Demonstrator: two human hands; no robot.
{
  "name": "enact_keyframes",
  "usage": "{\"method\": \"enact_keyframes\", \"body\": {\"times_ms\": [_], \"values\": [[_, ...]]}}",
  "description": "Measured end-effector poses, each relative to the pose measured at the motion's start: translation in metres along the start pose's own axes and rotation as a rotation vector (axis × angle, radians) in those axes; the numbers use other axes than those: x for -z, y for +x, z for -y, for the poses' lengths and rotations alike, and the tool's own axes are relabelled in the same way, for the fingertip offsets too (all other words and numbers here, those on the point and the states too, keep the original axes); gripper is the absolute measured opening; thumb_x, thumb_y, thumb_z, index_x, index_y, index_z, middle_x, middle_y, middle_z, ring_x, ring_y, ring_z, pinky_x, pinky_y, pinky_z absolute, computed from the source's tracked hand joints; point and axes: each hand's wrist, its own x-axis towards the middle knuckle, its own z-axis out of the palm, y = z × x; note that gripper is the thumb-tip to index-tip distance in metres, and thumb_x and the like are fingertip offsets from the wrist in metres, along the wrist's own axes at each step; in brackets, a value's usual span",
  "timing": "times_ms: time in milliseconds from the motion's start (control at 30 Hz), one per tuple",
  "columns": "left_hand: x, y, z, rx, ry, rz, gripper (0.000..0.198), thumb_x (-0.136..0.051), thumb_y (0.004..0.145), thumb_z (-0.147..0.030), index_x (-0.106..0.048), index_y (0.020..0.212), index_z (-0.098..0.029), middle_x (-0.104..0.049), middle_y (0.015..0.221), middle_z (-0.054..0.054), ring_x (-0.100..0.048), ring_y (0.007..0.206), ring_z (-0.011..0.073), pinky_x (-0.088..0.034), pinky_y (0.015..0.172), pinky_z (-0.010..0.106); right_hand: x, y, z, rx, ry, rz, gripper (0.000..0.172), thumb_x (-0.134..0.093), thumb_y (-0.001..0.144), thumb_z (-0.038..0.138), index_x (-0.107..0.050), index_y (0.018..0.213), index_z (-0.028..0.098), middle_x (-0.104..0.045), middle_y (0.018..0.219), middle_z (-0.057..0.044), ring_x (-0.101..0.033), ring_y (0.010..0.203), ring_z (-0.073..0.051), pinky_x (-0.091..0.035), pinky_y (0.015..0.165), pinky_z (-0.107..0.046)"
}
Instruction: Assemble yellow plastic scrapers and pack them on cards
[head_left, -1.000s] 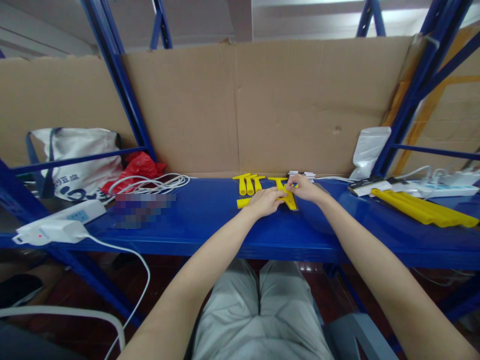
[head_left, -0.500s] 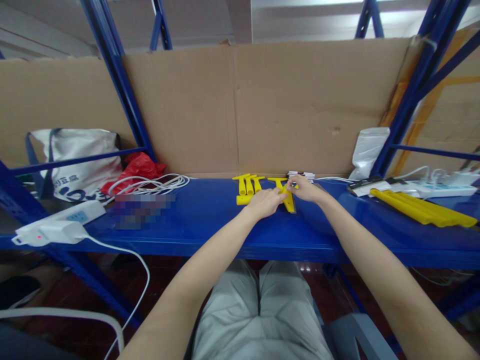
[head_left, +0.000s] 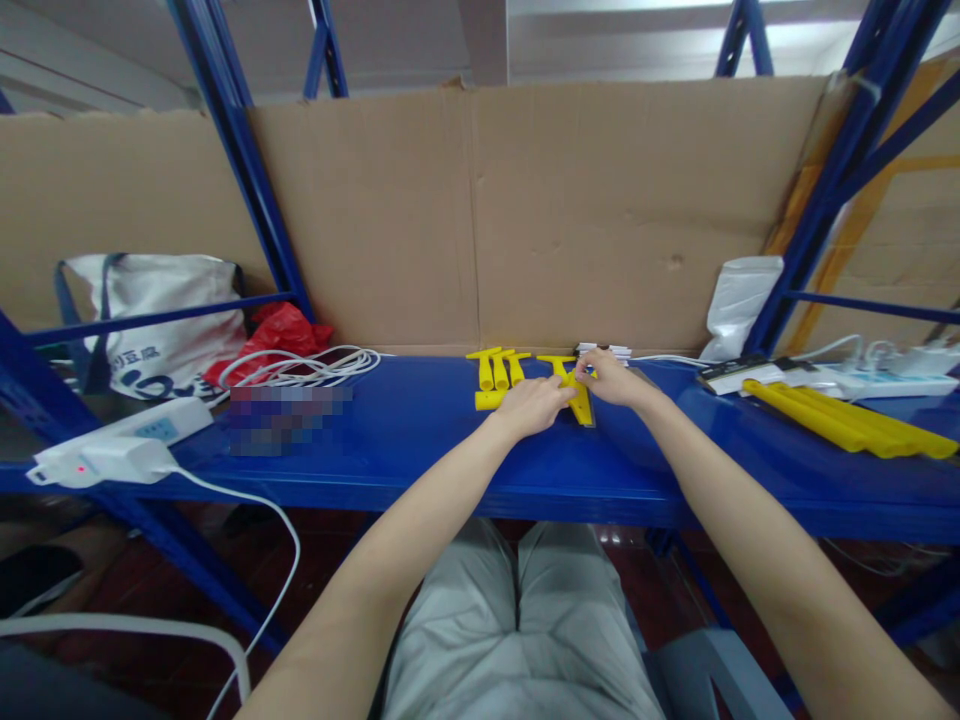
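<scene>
Both forearms stretch forward over the blue worktop, angled inward so the hands nearly meet. The left hand lies palm down, fingers curled around the handle of a yellow T-shaped tool, which lies crosswise on the worktop, its head to the right. The right hand is bent at that head, thumb and fingertips drawn close together; whether they grip anything I cannot tell. Just beyond stand more yellow tools. Farther back, a white cloth bag and a red plastic bag sit left, a white pouch right, their contents hidden.
</scene>
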Motion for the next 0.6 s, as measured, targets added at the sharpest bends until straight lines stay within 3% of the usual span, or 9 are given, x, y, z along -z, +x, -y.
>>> {"method": "enact_keyframes", "body": {"times_ms": [233,333,400,533,600], "values": [[0.001,-0.001,0.000,0.065,-0.108,-0.027,0.034,-0.037,0.094,-0.029,-0.055,0.122,-0.026,-0.058,0.109,0.008,-0.061,0.095,0.0216,-0.048,0.077,0.032,-0.003,0.003,-0.006,-0.070,0.086,-0.188,0.012,-0.056,0.075,0.025,-0.061,0.083,0.019,-0.062,0.094,-0.009,-0.055,0.097,-0.025,-0.042,0.090,-0.042],[0.002,-0.001,0.001,0.125,-0.166,-0.059,0.034,-0.039,0.093,-0.030,-0.055,0.123,-0.027,-0.057,0.112,0.007,-0.060,0.098,0.0217,-0.048,0.079,0.032,0.002,0.003,-0.003,-0.181,0.199,-0.251,0.017,-0.056,0.075,0.026,-0.063,0.087,0.017,-0.064,0.098,-0.011,-0.056,0.099,-0.024,-0.041,0.091,-0.041],[0.001,-0.001,0.004,0.153,-0.193,-0.074,0.033,-0.040,0.093,-0.028,-0.056,0.121,-0.027,-0.058,0.113,0.006,-0.059,0.100,0.0214,-0.047,0.082,0.032,0.008,0.001,0.003,-0.285,0.309,-0.180,0.018,-0.058,0.074,0.029,-0.065,0.083,0.015,-0.066,0.096,-0.011,-0.058,0.095,-0.023,-0.042,0.088,-0.039],[-0.003,0.000,0.009,0.185,-0.237,-0.108,0.030,-0.041,0.092,-0.027,-0.056,0.118,-0.024,-0.058,0.115,0.006,-0.058,0.104,0.0209,-0.047,0.086,0.032,0.018,-0.007,0.019,-0.388,0.611,0.086,0.018,-0.062,0.069,0.032,-0.066,0.068,0.015,-0.068,0.079,-0.005,-0.060,0.079,-0.018,-0.045,0.078,-0.032],[-0.004,0.001,0.011,0.194,-0.252,-0.125,0.031,-0.041,0.092,-0.026,-0.054,0.120,-0.023,-0.058,0.118,0.007,-0.057,0.106,0.0210,-0.047,0.087,0.033,0.020,-0.009,0.025,-0.423,0.717,0.116,0.015,-0.063,0.066,0.030,-0.066,0.066,0.015,-0.068,0.074,-0.004,-0.059,0.073,-0.016,-0.044,0.075,-0.030]]}}
